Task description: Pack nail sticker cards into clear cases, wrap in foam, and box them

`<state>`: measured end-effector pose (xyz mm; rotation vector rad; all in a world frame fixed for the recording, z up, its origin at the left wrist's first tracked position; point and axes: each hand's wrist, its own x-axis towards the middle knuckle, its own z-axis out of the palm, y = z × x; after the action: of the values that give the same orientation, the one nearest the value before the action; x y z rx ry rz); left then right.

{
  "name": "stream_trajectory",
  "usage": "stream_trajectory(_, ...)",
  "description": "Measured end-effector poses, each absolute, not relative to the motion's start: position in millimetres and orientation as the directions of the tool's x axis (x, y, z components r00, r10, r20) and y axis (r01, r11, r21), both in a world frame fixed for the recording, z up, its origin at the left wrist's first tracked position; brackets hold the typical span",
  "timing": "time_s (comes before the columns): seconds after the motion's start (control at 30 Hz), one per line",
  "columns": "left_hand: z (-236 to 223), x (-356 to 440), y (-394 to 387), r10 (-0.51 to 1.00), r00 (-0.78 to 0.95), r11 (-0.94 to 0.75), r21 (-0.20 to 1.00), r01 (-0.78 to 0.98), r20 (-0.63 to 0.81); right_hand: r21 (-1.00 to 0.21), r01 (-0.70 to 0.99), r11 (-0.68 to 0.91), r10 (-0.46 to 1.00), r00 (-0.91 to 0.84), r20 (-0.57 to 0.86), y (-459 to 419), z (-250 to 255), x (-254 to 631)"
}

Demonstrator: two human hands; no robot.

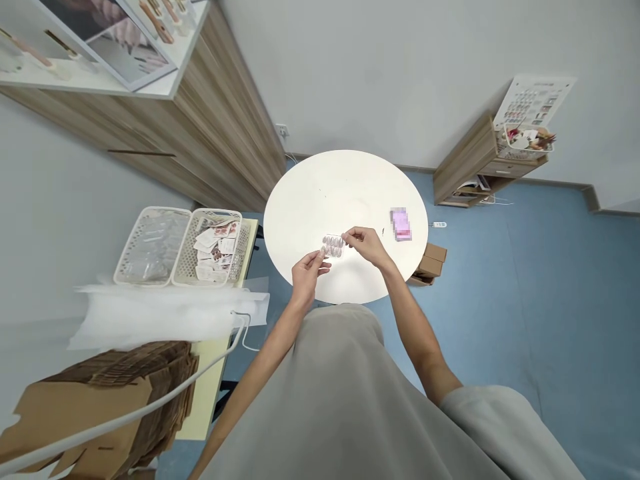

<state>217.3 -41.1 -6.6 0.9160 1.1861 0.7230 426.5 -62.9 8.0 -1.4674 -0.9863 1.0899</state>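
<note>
A small silvery blister pack (333,246) with two rows of bubbles is held just above the white round table (345,180). The thumb and fingers of my left hand (306,272) pinch its lower left corner. At its upper right corner, the fingertips of my right hand (367,244) close on the edge. To the right on the tabletop lies a purple and pink box (401,225), blurred into blocks. Close to my right hand is a tiny dark thing (383,232), too small to name.
On the left side table (203,400) stand a basket of clear plastic bags (155,243), a basket of printed packets (217,247), a white sheet roll (165,313) and stacked flat cardboard (100,413). Cardboard boxes (430,261) sit on the floor. A wooden cabinet (470,157) stands right.
</note>
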Motion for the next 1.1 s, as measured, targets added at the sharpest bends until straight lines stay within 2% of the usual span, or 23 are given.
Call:
stream_trajectory(0.17, -6, 216, -40, 0.811, 0.316, 0.547, 0.829, -0.115, -0.492, -0.99, 0.008, -0.143, 0.972, 0.188, -0.139, -63, 12, 439)
stream_trajectory(0.27, -1, 214, -38, 0.691, 0.492, 0.69, 0.685, -0.233, -0.529, -0.995, -0.018, -0.099, 0.985, 0.14, -0.1, -61, 16, 442)
stream_trajectory(0.37, 2, 213, -35, 0.554, 0.641, 0.808, 0.529, -0.26, -0.531, -0.998, -0.032, -0.06, 0.993, 0.101, -0.063, -58, 21, 441)
stream_trajectory(0.47, 3, 213, -34, 0.511, 0.69, 0.829, 0.507, -0.237, -0.513, -0.999, -0.032, -0.037, 0.995, 0.095, -0.04, -55, 23, 439)
stream_trajectory(0.6, 1, 214, -31, 0.521, 0.707, 0.802, 0.558, -0.214, -0.477, -0.999, -0.004, -0.031, 0.994, 0.106, -0.032, -52, 22, 435)
stream_trajectory(0.7, 0, 215, -29, 0.608, 0.636, 0.732, 0.647, -0.215, -0.476, -0.997, 0.05, -0.065, 0.975, 0.217, -0.052, -50, 21, 430)
stream_trajectory(0.8, 1, 218, -26, 0.737, 0.509, 0.596, 0.782, -0.181, -0.444, -0.989, 0.088, -0.121, 0.935, 0.344, -0.084, -50, 23, 423)
stream_trajectory(0.9, 3, 222, -24, 0.851, 0.383, 0.424, 0.901, -0.093, -0.36, -0.984, 0.095, -0.153, 0.93, 0.35, -0.111, -53, 29, 415)
stream_trajectory(1.1, 2, 226, -29, 0.954, 0.249, 0.156, 0.985, 0.068, -0.168, -0.973, 0.169, -0.16, 0.925, 0.37, -0.088, -59, 36, 408)
